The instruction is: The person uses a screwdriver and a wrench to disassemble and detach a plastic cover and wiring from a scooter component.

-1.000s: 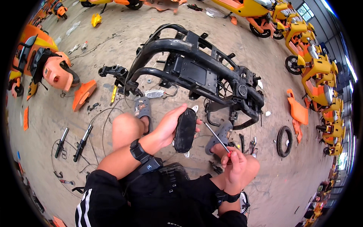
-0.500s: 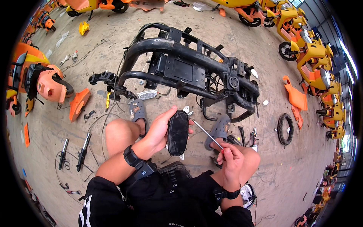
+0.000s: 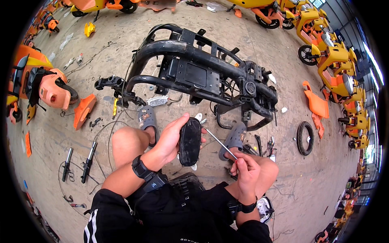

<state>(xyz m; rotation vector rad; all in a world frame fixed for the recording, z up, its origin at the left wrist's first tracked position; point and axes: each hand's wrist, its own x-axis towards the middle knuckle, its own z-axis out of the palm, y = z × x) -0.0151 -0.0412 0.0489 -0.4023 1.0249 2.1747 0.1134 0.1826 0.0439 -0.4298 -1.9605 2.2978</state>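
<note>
Head view: two hands [image 3: 167,139] [image 3: 246,168] hold one black part [image 3: 190,142], one slim tool [image 3: 221,143].

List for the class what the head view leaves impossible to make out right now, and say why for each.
Head view: most of the underside of the black oval part, turned away from the camera.
Head view: several fingers of the left hand, hidden behind that part.
Head view: most of the handle of the thin metal tool, wrapped by the right hand.
Head view: whether the tool's tip touches anything; too small.
</note>
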